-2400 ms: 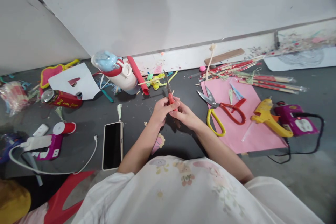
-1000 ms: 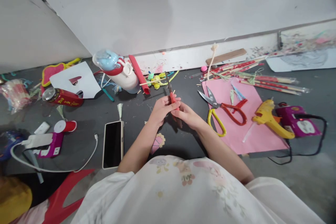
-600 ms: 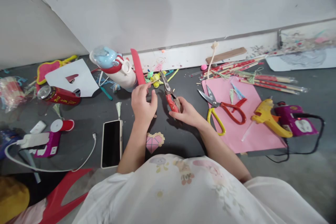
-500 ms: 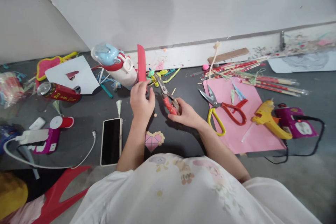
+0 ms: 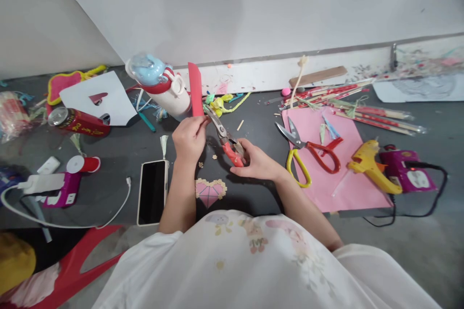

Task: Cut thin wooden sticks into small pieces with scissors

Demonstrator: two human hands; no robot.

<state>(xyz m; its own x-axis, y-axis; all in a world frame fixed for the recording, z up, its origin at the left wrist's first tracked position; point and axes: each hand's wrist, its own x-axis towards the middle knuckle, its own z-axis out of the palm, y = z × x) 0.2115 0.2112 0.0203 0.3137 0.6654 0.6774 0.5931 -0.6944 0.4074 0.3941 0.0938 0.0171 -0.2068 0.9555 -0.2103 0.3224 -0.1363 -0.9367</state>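
My left hand (image 5: 189, 141) is closed with its fingertips pinched. A stiff-looking red strip (image 5: 195, 88) rises from behind these fingers and appears held by them; its lower end is hidden. In my right hand (image 5: 259, 161) are pliers (image 5: 232, 152) with red handles. Their jaws point up and left, close to my left fingertips; whether they grip anything there is too small to tell. Below lies a pink heart (image 5: 210, 193) with dark lines and a bumpy tan edge. Small tan pieces (image 5: 214, 157) and a short stick (image 5: 240, 125) lie nearby.
A bottle (image 5: 163, 91) stands behind my left hand, near yellow cord (image 5: 221, 105). Left are a phone (image 5: 152, 193), a red can (image 5: 81, 121) and a thread spool (image 5: 85, 164). Right are scissors (image 5: 300, 142) on pink paper (image 5: 340, 193), a glue gun (image 5: 373, 166) and wrapped sticks (image 5: 369, 111).
My left hand has shifted left and turned, its fingers drawing closer together. The pliers have moved slightly left and down, and the heart shows more fully.
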